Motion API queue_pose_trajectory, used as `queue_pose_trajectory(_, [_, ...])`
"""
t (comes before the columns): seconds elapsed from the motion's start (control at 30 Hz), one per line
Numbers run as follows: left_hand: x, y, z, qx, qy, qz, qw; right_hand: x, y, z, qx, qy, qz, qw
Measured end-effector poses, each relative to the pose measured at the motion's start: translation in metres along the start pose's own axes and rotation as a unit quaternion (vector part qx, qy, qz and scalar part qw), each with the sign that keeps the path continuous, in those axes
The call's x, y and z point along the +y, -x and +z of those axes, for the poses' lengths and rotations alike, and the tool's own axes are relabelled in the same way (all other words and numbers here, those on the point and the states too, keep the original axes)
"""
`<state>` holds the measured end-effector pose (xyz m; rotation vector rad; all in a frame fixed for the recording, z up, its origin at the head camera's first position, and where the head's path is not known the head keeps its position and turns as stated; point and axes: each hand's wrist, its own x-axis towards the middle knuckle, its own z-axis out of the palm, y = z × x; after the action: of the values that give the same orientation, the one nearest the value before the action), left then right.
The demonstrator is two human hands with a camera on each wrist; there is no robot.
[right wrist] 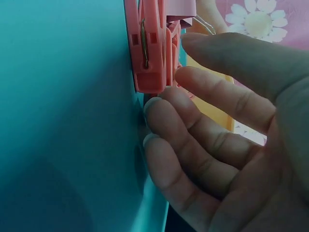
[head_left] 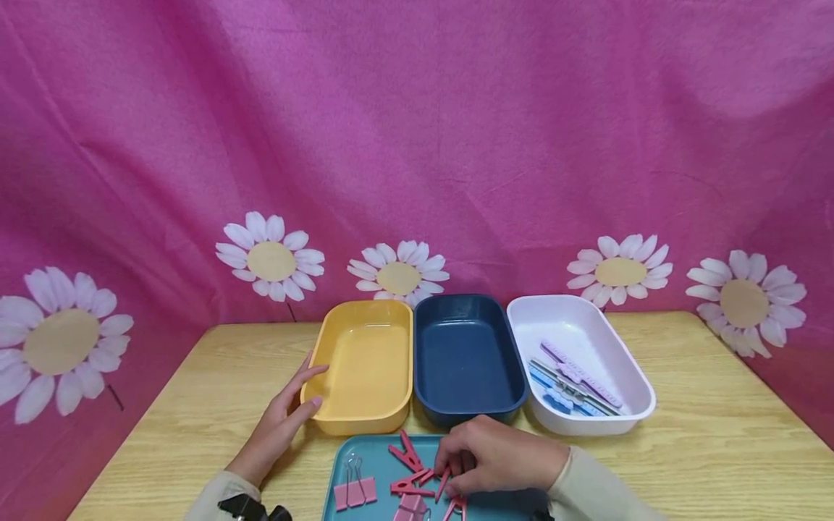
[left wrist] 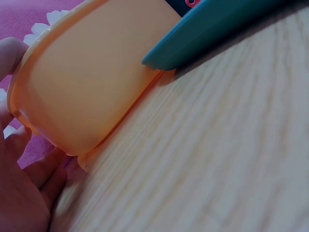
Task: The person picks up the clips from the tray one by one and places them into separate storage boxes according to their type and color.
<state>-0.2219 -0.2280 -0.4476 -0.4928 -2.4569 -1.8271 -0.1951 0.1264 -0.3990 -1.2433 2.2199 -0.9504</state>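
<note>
My left hand (head_left: 276,427) rests against the left side of the yellow tray (head_left: 371,427), its fingers extended and two fingertips at the rim. On the teal tray (head_left: 384,443) in front, my right hand (head_left: 495,456) has curled fingers and pinches a red clothespin (head_left: 443,483). More clothespins (head_left: 407,452) lie beside its fingertips. In the right wrist view, a clothespin (right wrist: 148,53) stands close to the thumb and index finger. Pink binder clips (head_left: 355,493) sit left and front on the same tray; one is partly cut off by the frame.
A dark blue tray (head_left: 469,415) stands between the yellow tray and a white tray (head_left: 586,427). Several rulers (head_left: 583,373) and other blue and silver items lie in the white one. All stand on a wooden table (head_left: 704,420) before a pink flowered cloth (head_left: 495,145).
</note>
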Motion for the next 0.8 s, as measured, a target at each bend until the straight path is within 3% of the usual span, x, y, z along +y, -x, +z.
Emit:
queue_pose_trajectory(0.23, [0.0006,-0.0001,0.0004,0.005,-0.008,-0.009,0.9999,0.0004,-0.0001,0.0007,0.009,-0.024,0.023,0.9994])
queue_pose_trajectory(0.53, [-0.0002,-0.0005,-0.0004,-0.002,0.005,0.014,0.9999,0.0037,0.0004,-0.0007,0.022,0.009,0.074,0.997])
queue_pose_trajectory(0.8, [0.0014,0.0002,0.0004,0.0,0.005,0.003,1.0,0.0054,0.0005,0.0004,0.033,0.02,0.076,0.9964])
